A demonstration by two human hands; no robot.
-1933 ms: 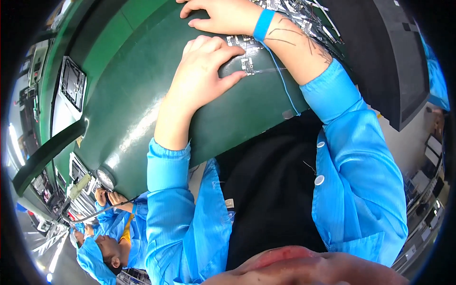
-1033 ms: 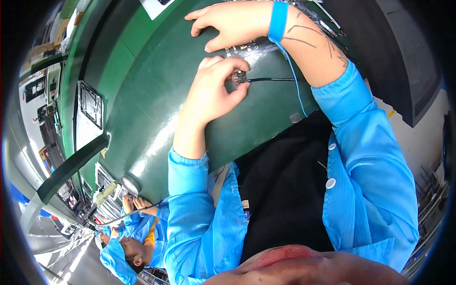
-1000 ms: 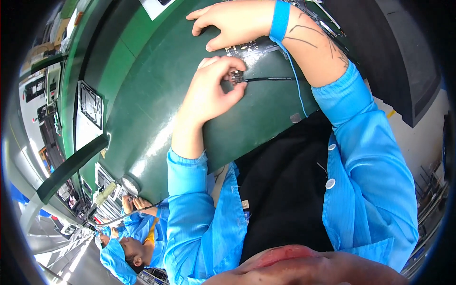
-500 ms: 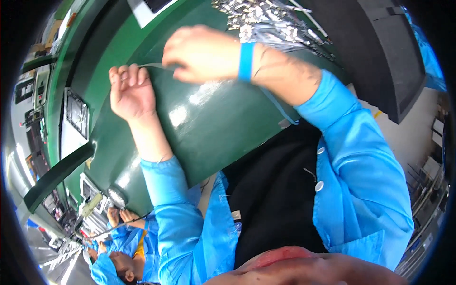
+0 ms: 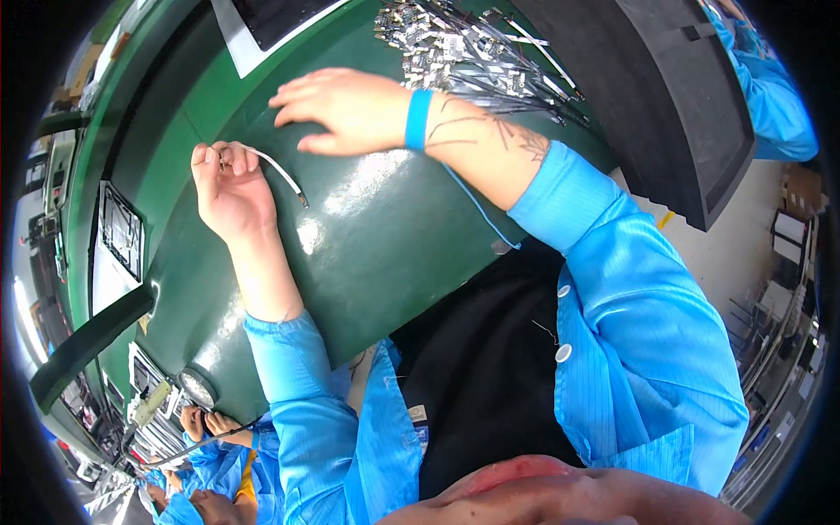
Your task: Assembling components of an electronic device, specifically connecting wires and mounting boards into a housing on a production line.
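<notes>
My left hand (image 5: 234,194) is closed, palm up, its fingertips pinching one end of a thin white flat cable (image 5: 282,170). From the fingers the cable curves away to the right, with a small dark connector on its loose end above the green tabletop (image 5: 367,254). To the right and a little farther off, my right hand (image 5: 346,112) is open, back up, fingers stretched out and nothing held. A blue wrist strap (image 5: 418,120) with a cord circles that wrist. Beyond my right forearm lies a heap of similar cables (image 5: 477,66) with small metallic ends.
A large black foam tray (image 5: 652,105) borders the right side. At the far left stand a pale-framed panel (image 5: 120,232) and a dark curved bar (image 5: 92,346). A co-worker's hands (image 5: 206,423) are busy at lower left, by a round dark object (image 5: 198,387).
My right hand has opened and come off the cable, its fingers now spread. The cable's loose end hangs curved beside my left hand, which still pinches it. The whole view has shifted slightly.
</notes>
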